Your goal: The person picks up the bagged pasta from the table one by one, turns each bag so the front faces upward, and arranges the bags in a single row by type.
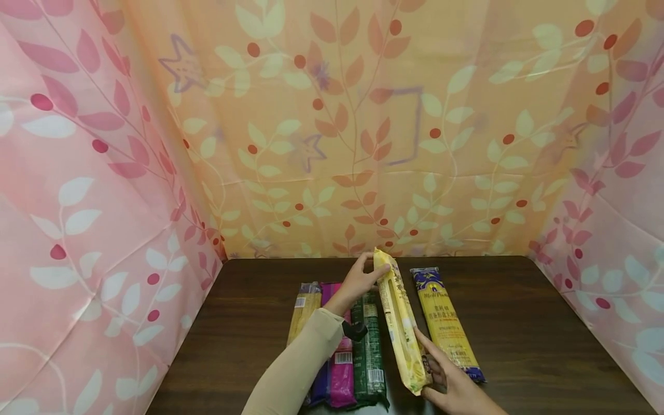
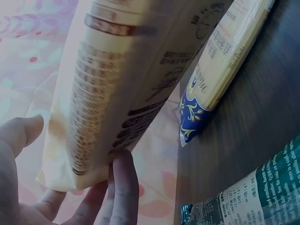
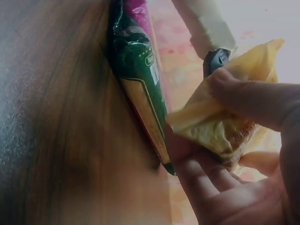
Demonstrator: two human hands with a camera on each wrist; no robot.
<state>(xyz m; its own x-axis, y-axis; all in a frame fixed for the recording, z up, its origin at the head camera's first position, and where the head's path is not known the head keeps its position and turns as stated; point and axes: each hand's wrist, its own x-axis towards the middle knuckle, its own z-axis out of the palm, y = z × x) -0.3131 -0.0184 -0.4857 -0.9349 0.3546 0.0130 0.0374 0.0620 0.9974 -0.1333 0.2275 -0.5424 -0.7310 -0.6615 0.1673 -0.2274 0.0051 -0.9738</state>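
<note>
A long yellow noodle packet (image 1: 392, 308) is held raised and tilted over the table, its far end higher in the head view. My left hand (image 1: 358, 283) grips that far end; in the left wrist view its fingers (image 2: 124, 187) lie behind and along the printed packet (image 2: 101, 89). At the near end, my right hand (image 1: 452, 385) holds the crimped wrapper (image 3: 218, 124), thumb on one side and fingers on the other. Just right of it lies a blue-and-yellow spaghetti packet (image 1: 445, 323). Green pasta packets (image 1: 370, 346) lie to the left, partly behind my left wrist.
Beside the green ones lie a magenta packet (image 1: 342, 380) and a clear packet of pale noodles (image 1: 306, 308), partly covered by my left sleeve (image 1: 298, 363). The dark wooden table (image 1: 249, 311) meets a patterned curtain (image 1: 342, 144) at the back and sides.
</note>
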